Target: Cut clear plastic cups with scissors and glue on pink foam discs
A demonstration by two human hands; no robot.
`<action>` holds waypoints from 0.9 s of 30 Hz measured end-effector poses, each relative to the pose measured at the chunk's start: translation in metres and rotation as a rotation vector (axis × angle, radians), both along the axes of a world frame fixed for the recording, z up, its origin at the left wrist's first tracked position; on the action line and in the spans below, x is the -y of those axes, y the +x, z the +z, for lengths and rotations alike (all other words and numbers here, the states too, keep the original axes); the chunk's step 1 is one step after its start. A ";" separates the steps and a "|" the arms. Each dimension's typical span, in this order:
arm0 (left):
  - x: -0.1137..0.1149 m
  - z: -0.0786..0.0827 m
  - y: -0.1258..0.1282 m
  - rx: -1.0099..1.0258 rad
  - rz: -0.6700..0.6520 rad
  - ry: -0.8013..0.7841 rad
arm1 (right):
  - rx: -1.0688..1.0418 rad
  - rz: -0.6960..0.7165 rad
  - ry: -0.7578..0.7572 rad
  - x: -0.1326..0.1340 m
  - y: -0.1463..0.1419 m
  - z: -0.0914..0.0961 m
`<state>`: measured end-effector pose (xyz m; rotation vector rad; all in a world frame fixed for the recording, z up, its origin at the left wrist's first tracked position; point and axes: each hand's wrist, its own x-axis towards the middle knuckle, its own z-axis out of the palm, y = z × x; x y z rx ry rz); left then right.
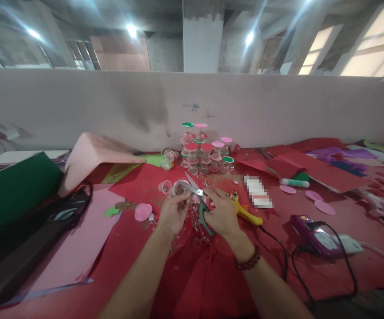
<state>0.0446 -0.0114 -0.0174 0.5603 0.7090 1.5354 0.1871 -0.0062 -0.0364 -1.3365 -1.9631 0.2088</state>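
Note:
My right hand [223, 212] grips a pair of scissors [202, 208] with green handles, its blades spread apart. The blades point up and left, reaching over what my left hand [174, 212] holds. Pinched in the left fingers is a small clear plastic cup [179, 188], partly hidden by the fingers and a blade. Another clear cup [164, 187] lies just left of it. A pink round piece [143, 212] rests to the left of my left hand. Thin cut scraps [195, 221] are scattered beneath both hands.
Ahead stands a stack of clear cups with coloured paper discs [200, 147]. A yellow glue gun [247, 214] with a black cable lies right of my right hand, near a purple device [316, 239]. Pink discs [325, 207] lie farther right. A black bag [42, 239] is at left.

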 end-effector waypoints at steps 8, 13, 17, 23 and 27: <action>-0.001 -0.002 -0.005 0.006 -0.004 -0.009 | -0.075 0.067 -0.065 -0.002 0.003 -0.004; -0.003 -0.001 -0.007 0.008 0.017 -0.040 | -0.071 0.073 -0.055 -0.002 0.003 -0.002; -0.002 0.000 -0.006 -0.008 -0.001 -0.014 | -0.113 0.115 -0.092 -0.003 0.003 0.002; 0.000 0.001 -0.006 -0.041 0.064 -0.049 | -0.121 0.016 -0.068 0.000 0.002 0.006; -0.002 0.000 -0.007 -0.055 0.102 -0.076 | 0.023 -0.034 -0.008 0.001 0.001 0.005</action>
